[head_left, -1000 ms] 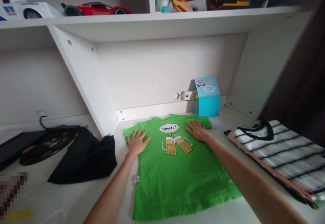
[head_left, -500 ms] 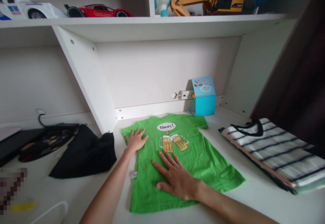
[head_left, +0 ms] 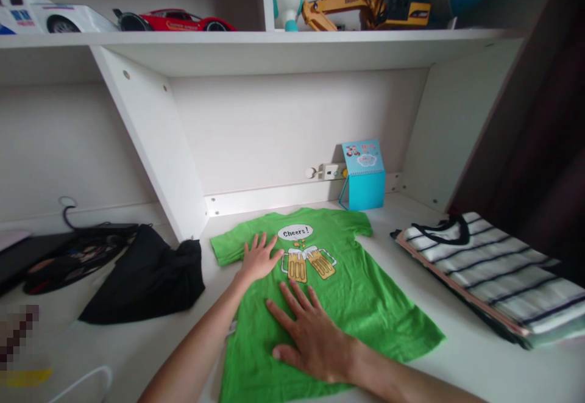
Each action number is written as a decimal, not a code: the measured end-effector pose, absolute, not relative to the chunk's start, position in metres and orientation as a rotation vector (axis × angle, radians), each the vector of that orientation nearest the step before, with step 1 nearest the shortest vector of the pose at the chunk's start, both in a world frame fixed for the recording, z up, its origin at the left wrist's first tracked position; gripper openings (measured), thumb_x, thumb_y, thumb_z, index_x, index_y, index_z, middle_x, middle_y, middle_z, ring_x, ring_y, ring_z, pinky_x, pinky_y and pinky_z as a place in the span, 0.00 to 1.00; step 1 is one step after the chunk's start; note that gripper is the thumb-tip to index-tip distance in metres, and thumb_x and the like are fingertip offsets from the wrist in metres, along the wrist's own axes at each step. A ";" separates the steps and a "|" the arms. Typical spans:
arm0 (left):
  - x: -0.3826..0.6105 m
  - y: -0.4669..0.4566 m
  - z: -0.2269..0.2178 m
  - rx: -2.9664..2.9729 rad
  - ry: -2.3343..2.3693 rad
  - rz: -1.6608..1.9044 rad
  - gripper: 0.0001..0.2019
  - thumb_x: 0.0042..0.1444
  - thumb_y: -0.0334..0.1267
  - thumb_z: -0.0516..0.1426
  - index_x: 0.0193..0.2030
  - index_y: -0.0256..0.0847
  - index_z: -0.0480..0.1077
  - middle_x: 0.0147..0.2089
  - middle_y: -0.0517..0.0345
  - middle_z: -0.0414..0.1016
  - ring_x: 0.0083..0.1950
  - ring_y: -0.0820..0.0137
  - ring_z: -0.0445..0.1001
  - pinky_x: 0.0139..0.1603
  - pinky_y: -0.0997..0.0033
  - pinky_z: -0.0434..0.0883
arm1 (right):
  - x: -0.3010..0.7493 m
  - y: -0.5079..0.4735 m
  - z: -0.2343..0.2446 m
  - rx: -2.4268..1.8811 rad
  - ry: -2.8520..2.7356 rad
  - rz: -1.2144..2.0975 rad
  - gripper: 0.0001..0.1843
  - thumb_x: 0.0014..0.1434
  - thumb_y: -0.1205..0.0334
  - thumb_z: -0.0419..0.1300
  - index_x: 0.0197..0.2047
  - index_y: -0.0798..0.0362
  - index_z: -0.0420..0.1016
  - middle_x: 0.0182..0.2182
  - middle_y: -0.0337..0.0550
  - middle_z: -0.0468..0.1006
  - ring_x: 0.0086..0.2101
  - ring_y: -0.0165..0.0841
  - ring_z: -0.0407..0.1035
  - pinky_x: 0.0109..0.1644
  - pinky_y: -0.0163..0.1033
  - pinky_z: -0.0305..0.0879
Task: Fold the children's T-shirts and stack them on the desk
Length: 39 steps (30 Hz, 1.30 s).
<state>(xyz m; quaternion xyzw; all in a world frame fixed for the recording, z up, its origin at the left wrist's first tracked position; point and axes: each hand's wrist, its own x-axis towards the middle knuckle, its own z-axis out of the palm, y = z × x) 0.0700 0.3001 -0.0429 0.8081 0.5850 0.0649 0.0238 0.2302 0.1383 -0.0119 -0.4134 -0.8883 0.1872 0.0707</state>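
- Right hand (head_left: 315, 337) lies flat, palm down and fingers spread, on the lower middle of the green T-shirt (head_left: 365, 305); it grips nothing.
- Left hand (head_left: 260, 258) is farther up, also open and flat, pressing the chest just left of the beer-mug print.
- T-shirt is spread front side up on the white desk (head_left: 457, 366), collar towards the wall.
- Black cloth (head_left: 146, 275) is heaped to the left, close to the sleeve but apart from it.
- Striped shirt (head_left: 493, 272) tops a folded pile on the right, well apart.
- Blue box (head_left: 364, 180) stands by the wall just behind the collar, next to a socket strip (head_left: 331, 171).
- Toy cars (head_left: 176, 20) and a yellow digger (head_left: 365, 8) sit on the shelf above.
- Since a second ago, the right hand has left the far shoulder for the lower middle; the left has slid from the sleeve towards the print.
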 end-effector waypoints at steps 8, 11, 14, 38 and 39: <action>0.069 0.302 -0.043 2.499 1.816 0.242 0.34 0.54 0.65 0.35 0.65 0.54 0.47 0.68 0.54 0.42 0.68 0.52 0.39 0.60 0.39 0.45 | 0.232 0.136 -0.013 -1.251 -2.647 0.520 0.39 0.58 0.38 0.45 0.66 0.47 0.41 0.64 0.58 0.34 0.61 0.53 0.24 0.59 0.66 0.31; 0.070 0.301 -0.044 2.509 1.821 0.252 0.34 0.55 0.64 0.36 0.64 0.54 0.49 0.68 0.53 0.43 0.67 0.52 0.40 0.60 0.40 0.45 | 0.233 0.135 -0.012 -1.254 -2.656 0.505 0.39 0.58 0.37 0.43 0.66 0.48 0.43 0.64 0.58 0.36 0.61 0.53 0.25 0.59 0.66 0.32; 0.071 0.301 -0.045 2.515 1.833 0.243 0.33 0.55 0.63 0.36 0.64 0.53 0.49 0.68 0.53 0.44 0.67 0.52 0.41 0.60 0.41 0.45 | 0.234 0.135 -0.012 -1.251 -2.670 0.488 0.40 0.58 0.36 0.41 0.66 0.50 0.44 0.64 0.60 0.37 0.61 0.53 0.26 0.59 0.65 0.32; 0.058 0.304 -0.034 2.466 1.774 0.260 0.28 0.57 0.58 0.41 0.61 0.51 0.57 0.66 0.57 0.51 0.66 0.57 0.48 0.61 0.53 0.51 | 0.231 0.133 -0.003 -1.300 -2.702 0.520 0.39 0.59 0.37 0.40 0.66 0.49 0.41 0.64 0.58 0.36 0.61 0.53 0.25 0.59 0.65 0.33; 0.051 0.309 -0.032 2.420 1.805 0.259 0.27 0.57 0.58 0.43 0.60 0.51 0.59 0.66 0.57 0.53 0.65 0.58 0.50 0.61 0.56 0.52 | 0.232 0.130 0.001 -1.297 -2.711 0.531 0.38 0.59 0.37 0.40 0.66 0.49 0.41 0.64 0.58 0.36 0.61 0.54 0.25 0.59 0.66 0.34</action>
